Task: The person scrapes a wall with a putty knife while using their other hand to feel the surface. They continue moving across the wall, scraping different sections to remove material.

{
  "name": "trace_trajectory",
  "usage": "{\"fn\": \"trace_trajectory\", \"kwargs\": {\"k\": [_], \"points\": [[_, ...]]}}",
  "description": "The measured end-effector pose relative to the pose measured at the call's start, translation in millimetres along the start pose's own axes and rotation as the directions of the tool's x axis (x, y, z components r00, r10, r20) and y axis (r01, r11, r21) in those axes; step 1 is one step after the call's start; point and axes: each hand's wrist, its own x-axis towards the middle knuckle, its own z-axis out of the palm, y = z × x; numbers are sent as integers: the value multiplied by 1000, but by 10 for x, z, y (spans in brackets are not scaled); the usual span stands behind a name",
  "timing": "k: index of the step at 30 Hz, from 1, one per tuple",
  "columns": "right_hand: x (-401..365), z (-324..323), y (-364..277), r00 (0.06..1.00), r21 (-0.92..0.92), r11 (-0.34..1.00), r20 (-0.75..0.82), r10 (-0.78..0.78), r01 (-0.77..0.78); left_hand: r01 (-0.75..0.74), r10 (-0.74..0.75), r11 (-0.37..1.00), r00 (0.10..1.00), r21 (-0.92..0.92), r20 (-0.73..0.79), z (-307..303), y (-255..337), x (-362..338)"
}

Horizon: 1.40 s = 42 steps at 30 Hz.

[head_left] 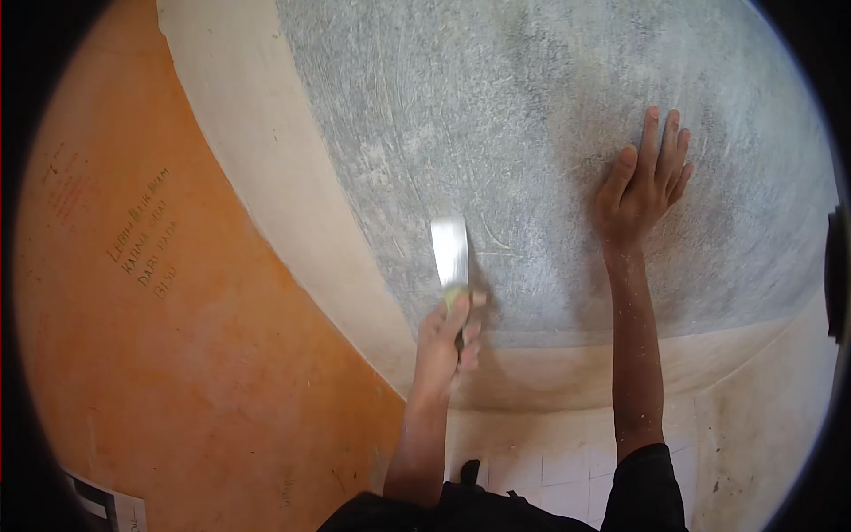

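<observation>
A scraper [450,250] with a wide metal blade and a greenish handle is gripped in my left hand [439,344]. Its blade points upward over the grey, rough wall surface [523,168], and the hand is slightly blurred. To the right and higher up, my right hand [640,195] rests with its palm toward the same grey surface, fingers stretched and thumb apart, holding nothing. Fine scratch lines and pale marks run across the grey area around the blade. Small light specks dot my right forearm.
A cream border [257,151] curves around the grey area at left and below. Left of it is an orange wall [213,381] with handwriting. White tiles [567,470] show at the bottom, a printed paper [102,504] at lower left, and a dark object [836,275] at the right edge.
</observation>
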Motion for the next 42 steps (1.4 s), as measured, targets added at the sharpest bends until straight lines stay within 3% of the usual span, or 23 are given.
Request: {"fn": "trace_trajectory", "kwargs": {"k": [1, 5, 7, 8, 10, 14, 17, 23, 26, 28, 31, 35, 37, 42], "points": [[-3, 6, 0, 1000, 1, 1000, 7, -1, 1, 70, -70, 997, 997, -31, -12, -136, -163, -55], [-6, 16, 6, 1000, 17, 1000, 4, 10, -10, 79, -74, 995, 994, 54, -74, 11, 78, -66], [-16, 10, -16, 1000, 25, 1000, 15, 3, -3, -68, 69, 995, 998, 75, -7, 142, 316, 28], [-11, 6, -20, 1000, 33, 999, 14, 3, -3, -65, 66, 996, 998, 62, -14, 85, 237, -8], [4, 20, -13, 1000, 46, 999, 4, -4, 4, 55, -50, 997, 996, 60, -77, -55, 19, -95], [10, 18, 4, 1000, 33, 999, 5, -21, 21, 157, -153, 985, 986, 67, -64, -77, 222, -144], [-28, 3, -13, 999, 40, 999, 29, -20, 19, 73, -72, 996, 997, 53, -9, -8, 431, -104], [-8, 12, -12, 999, 11, 1000, 33, -14, 13, 147, -149, 988, 988, 50, 31, 11, 509, -98], [-11, -29, -10, 998, 15, 1000, 64, -16, 15, 33, -34, 999, 999, 24, 38, 76, 549, -89], [4, -4, 2, 999, 16, 1000, 49, -8, 8, 146, -146, 989, 989, 15, -8, -27, 341, -134], [-2, -18, 15, 997, -18, 1000, 72, -16, 17, 106, -106, 994, 994, 3, 25, 62, 559, -135], [-8, -43, 5, 997, 20, 1000, 79, -17, 15, 39, -39, 999, 999, 7, -5, 25, 365, -112], [24, -14, 9, 998, 15, 1000, 58, -16, 15, 173, -172, 985, 985, -11, 21, -145, 178, -143], [-8, -50, -11, 995, 14, 1000, 93, -24, 23, 76, -75, 996, 997, -43, 19, -92, 482, -102]]}}
